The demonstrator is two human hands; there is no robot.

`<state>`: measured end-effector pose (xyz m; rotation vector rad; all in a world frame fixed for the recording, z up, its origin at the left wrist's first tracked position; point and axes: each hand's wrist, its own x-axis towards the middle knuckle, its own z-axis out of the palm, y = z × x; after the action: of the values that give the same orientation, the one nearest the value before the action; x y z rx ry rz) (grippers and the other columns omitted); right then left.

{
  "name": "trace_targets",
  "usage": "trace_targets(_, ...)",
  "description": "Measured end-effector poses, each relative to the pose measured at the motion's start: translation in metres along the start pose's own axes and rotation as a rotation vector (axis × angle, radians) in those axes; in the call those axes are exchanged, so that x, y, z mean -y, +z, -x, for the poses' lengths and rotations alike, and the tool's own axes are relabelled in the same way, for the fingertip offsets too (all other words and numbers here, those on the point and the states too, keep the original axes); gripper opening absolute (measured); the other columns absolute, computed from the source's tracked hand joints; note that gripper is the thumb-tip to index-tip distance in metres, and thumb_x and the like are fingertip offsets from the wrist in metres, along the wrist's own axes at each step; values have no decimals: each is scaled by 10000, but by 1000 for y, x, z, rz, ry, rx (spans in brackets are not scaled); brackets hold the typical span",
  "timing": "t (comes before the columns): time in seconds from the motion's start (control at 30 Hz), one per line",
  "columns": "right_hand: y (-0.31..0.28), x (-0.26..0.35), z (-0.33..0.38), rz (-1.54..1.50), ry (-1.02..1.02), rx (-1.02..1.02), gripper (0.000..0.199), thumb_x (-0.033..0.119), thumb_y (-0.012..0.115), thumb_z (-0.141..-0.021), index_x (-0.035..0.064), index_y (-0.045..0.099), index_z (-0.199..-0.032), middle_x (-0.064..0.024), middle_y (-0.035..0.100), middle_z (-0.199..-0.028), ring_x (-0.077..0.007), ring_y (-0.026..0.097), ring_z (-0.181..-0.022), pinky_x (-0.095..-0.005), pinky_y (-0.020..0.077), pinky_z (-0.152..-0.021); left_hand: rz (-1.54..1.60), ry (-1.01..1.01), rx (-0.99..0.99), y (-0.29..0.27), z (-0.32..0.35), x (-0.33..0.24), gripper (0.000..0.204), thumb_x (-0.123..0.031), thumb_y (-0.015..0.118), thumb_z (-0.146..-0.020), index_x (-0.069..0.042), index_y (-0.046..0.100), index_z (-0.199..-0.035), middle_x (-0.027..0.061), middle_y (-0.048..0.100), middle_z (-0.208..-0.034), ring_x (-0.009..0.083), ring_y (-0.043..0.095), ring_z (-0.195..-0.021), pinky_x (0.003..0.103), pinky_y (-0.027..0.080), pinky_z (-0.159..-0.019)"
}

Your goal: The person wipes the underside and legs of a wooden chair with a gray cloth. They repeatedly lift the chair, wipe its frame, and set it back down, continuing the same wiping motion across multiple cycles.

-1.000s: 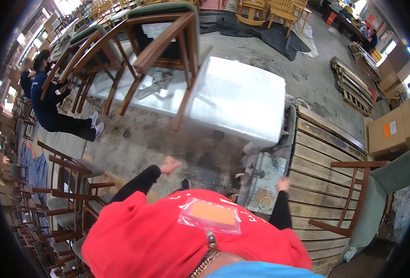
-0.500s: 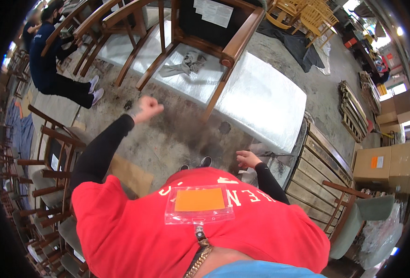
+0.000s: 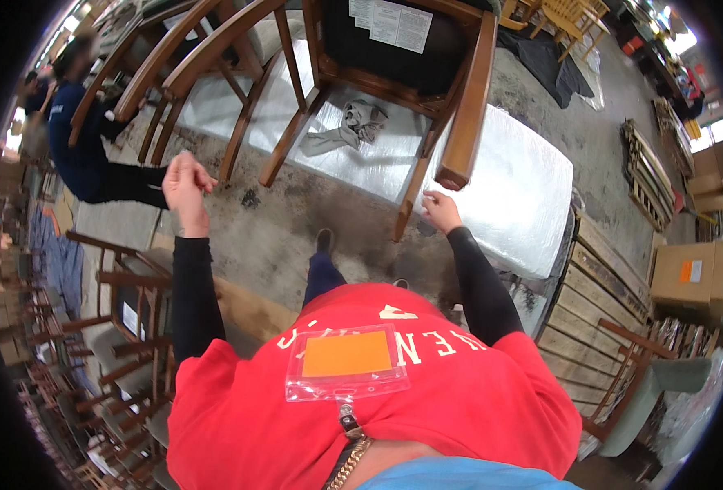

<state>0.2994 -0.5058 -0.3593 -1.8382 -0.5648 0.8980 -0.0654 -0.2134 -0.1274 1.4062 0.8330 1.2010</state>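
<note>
My left hand (image 3: 187, 192) is raised at the left with its fingers drawn together; whether anything small is in them I cannot make out. In front of me a brown wooden chair (image 3: 469, 106) lies tipped over, its black underside toward me with white paper labels (image 3: 401, 26) on it. My right hand (image 3: 441, 211), fingers loosely apart, is beside one chair leg (image 3: 415, 192); contact is unclear. The chair rests on a bench covered in silvery sheeting (image 3: 513, 184). A crumpled grey cloth (image 3: 352, 129) lies on that sheeting, between the chair's legs.
More tipped chairs (image 3: 169, 69) line the bench to the left, where a person in dark clothes (image 3: 88, 147) is working. Stacked chairs (image 3: 124, 318) crowd my left. Right of me are a slatted wooden pallet (image 3: 586, 306), cardboard boxes (image 3: 680, 269) and a grey-green chair (image 3: 651, 400).
My right hand has moved up and forward to the chair leg. My left hand has swung further left. I have stepped forward and the view has shifted.
</note>
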Motion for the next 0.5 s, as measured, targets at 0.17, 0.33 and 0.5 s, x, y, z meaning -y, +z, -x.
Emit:
trace_targets(0.17,13,102,-45,-1145,-110,55,558,403,553,-1002,43,463,-1418,-159,622,-1220,-241,662,-1034,-371,574,-826,317,-442,143,-79,-122,-25,485,-447,410,-1046,-53,506,-1312,173,593,-1270,363,600,-1151,497,536,-908)
trace_targets(0.33,-53,230,6,-1246,-249,155,831,707,393,-954,12,435,-1407,-203,579,-1254,-342,617,-1134,-475,553,-906,319,-614,775,-10,-194,-75,686,-510,325,-1050,25,328,-1479,220,500,-1404,398,531,-1278,506,599,-862)
trace_targets(0.5,-67,317,7,-953,-116,75,575,540,562,-969,12,532,-1195,-167,622,-1140,-251,680,-980,-364,600,-758,-168,-716,854,64,-236,-89,458,-305,516,-1021,-12,461,-1369,161,642,-1165,227,697,-905,317,618,-556)
